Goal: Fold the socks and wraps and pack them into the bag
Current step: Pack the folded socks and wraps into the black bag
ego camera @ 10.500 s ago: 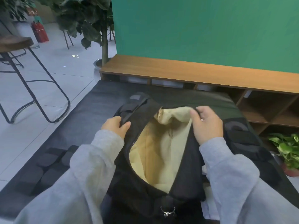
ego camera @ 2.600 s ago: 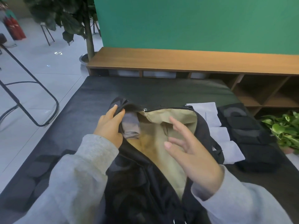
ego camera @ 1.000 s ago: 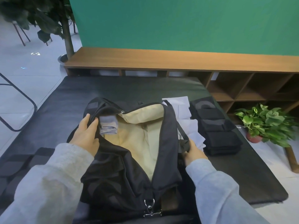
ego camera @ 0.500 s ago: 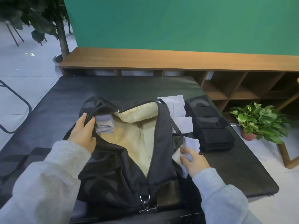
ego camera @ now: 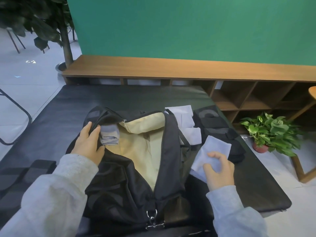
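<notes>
The black duffel bag (ego camera: pixel 130 182) lies unzipped on the dark table (ego camera: pixel 71 108). The left hand (ego camera: pixel 89 144) grips its left rim beside a folded grey sock (ego camera: pixel 109 135) inside. The right hand (ego camera: pixel 218 170) pinches a folded white sock (ego camera: pixel 210 151) just right of the bag, near the black wraps (ego camera: pixel 217 127).

A black padded table (ego camera: pixel 71 106) carries everything here, its matte top running from the near edge back to a low wooden shelf unit. A black duffel bag (ego camera: pixel 119 190) lies on it near the middle, unzipped, its tan lining showing. Just right of the bag, folded white socks (ego camera: pixel 185 115) lie in a short row on the surface. Beside them, nearer the table's right edge, sits a stack of folded black wraps (ego camera: pixel 214 124). At the near left corner lie more black wraps (ego camera: pixel 25 173), partly cut off by a grey sleeve.
</notes>
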A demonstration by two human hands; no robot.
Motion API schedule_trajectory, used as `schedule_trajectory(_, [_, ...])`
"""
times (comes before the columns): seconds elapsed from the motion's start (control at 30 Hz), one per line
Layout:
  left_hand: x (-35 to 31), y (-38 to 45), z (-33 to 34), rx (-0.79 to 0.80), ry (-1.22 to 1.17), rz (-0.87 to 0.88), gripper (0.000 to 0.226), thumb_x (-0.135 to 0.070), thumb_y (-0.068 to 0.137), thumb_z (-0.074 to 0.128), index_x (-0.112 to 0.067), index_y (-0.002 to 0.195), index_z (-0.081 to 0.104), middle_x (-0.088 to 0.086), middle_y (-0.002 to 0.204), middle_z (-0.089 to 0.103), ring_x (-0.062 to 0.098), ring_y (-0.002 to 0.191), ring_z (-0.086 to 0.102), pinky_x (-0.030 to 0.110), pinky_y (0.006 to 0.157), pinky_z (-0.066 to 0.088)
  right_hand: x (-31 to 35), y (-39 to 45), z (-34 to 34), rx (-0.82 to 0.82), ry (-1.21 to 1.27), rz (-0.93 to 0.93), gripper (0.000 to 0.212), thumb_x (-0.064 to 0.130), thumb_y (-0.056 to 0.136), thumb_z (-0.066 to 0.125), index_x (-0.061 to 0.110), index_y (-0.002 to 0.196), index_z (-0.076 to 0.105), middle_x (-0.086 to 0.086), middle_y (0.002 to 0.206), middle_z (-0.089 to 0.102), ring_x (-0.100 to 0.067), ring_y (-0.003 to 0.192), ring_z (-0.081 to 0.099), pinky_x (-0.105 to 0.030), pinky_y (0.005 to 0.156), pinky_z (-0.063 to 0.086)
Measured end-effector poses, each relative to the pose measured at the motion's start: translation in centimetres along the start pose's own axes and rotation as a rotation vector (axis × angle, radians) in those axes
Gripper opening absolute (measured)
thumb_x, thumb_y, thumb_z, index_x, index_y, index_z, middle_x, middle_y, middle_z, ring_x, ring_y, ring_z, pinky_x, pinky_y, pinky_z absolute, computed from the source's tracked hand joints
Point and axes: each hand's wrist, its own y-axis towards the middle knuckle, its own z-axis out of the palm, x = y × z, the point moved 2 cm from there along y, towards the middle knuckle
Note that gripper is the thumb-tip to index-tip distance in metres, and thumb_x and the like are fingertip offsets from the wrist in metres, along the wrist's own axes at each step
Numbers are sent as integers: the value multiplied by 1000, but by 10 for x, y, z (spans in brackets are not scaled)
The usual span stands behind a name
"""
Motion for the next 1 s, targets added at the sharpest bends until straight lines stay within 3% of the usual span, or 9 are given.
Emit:
schedule_trajectory(0.1, [-1, 3, 1, -97, -52, -16, 63, -6, 88, 57, -12, 144, 30, 2, 156, 12, 26, 140, 20, 39, 112, 25, 31, -2, -9, 33, 48, -106, 36, -3, 84, 55, 33, 85, 52, -3, 108, 46, -16, 86, 48, -27, 66, 39])
schedule_trajectory(0.17, [-1, 6, 1, -152, -105, -28, 61, -3, 89, 55, -13, 144, 31, 0, 156, 13, 25, 140, 21, 37, 112, 25, 54, -9, -11, 74, 103, -147, 36, -5, 85, 53, 31, 85, 54, 6, 90, 52, -23, 84, 51, -31, 70, 47])
schedule_trajectory(0.27, [0, 12, 3, -210, -145, -20, 64, 9, 87, 47, -13, 145, 30, -3, 156, 12, 22, 140, 20, 33, 112, 23, 82, -23, -7, 122, 138, -228, 35, -6, 85, 52, 28, 86, 56, 19, 77, 55, 1, 72, 56, -27, 82, 47])
schedule_trajectory(0.33, [0, 17, 3, -218, -145, -10, 69, 16, 84, 41, -13, 145, 30, -4, 156, 13, 20, 141, 18, 30, 112, 20, 96, -30, 1, 163, 147, -290, 36, -8, 84, 53, 28, 87, 56, 35, 79, 55, 16, 65, 52, -28, 77, 50])
schedule_trajectory(0.4, [0, 22, 2, -208, -142, 5, 71, 19, 82, 38, -13, 145, 29, -4, 156, 14, 19, 141, 17, 28, 112, 18, 106, -36, 11, 221, 174, -355, 40, -10, 82, 54, 29, 87, 56, 40, 83, 53, 16, 69, 52, -26, 69, 49])
schedule_trajectory(0.5, [1, 25, -2, -169, -156, 4, 73, 19, 82, 38, -13, 146, 26, -8, 156, 11, 16, 141, 17, 26, 113, 20, 119, -45, 34, 332, 231, -412, 41, -9, 80, 55, 30, 87, 58, 35, 85, 56, 12, 72, 53, -17, 64, 44])
schedule_trajectory(0.6, [3, 25, -6, -114, -173, 0, 74, 19, 83, 38, -16, 147, 24, -13, 156, 8, 12, 141, 17, 24, 112, 23, 123, -50, 68, 436, 241, -406, 35, 6, 71, 51, 34, 88, 62, 20, 99, 60, 8, 92, 54, -4, 72, 39])
schedule_trajectory(0.83, [9, 26, -14, -54, -207, 50, 73, 17, 84, 37, -19, 147, 24, -19, 154, 10, 6, 140, 16, 11, 103, 18, 93, -41, 159, 633, -59, -162, 49, 0, 85, 43, 32, 119, 57, 0, 126, 45, -14, 108, 50, -14, 81, 39])
schedule_trajectory(1.0, [15, 28, -17, -43, -236, 108, 74, 18, 83, 36, -20, 146, 26, -21, 152, 14, 2, 139, 16, 10, 105, 17, 75, -26, 195, 657, -60, 54, 45, 2, 86, 43, 25, 121, 60, -9, 111, 58, -17, 76, 54, -14, 56, 41])
